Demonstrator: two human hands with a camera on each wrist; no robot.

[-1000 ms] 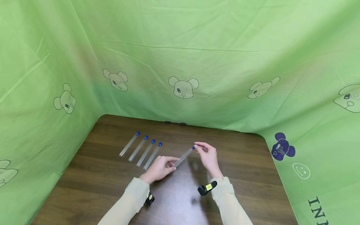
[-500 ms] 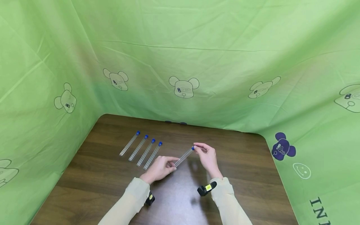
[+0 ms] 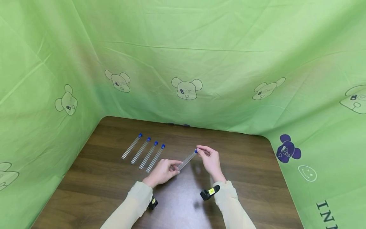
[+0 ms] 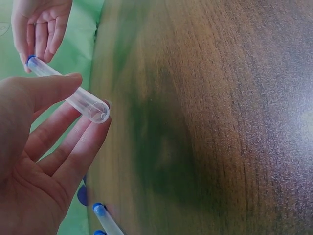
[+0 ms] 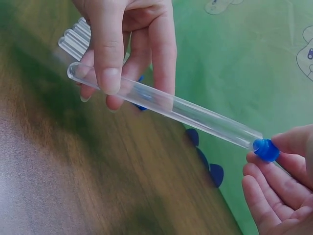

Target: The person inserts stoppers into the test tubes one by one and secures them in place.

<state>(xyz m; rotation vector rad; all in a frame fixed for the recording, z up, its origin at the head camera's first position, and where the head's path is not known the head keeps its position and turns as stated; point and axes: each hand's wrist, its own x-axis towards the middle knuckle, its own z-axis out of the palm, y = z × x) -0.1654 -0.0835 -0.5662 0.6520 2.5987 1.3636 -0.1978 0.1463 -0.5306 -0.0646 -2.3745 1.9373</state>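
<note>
A clear test tube (image 5: 195, 116) with a blue cap (image 5: 266, 150) is held slantwise above the table between both hands. My left hand (image 3: 163, 171) grips its rounded lower end, thumb on one side and fingers on the other. At the upper end my right hand (image 3: 211, 159) pinches the blue cap between thumb and fingers. In the right wrist view the cap sits at the tube's mouth. Through the clear wall nothing shows inside the tube. Left of my left hand, several more capped test tubes (image 3: 148, 156) lie side by side in a slanted row, caps toward the back.
The brown wooden table (image 3: 243, 178) has rounded back corners. A green cloth (image 3: 183, 47) printed with bear heads hangs behind it and along both sides. Each wrist carries a small black camera (image 3: 210, 192).
Both hands keep their hold on the test tube and its cap. The right hand and the cap have shifted very slightly down and to the left.
</note>
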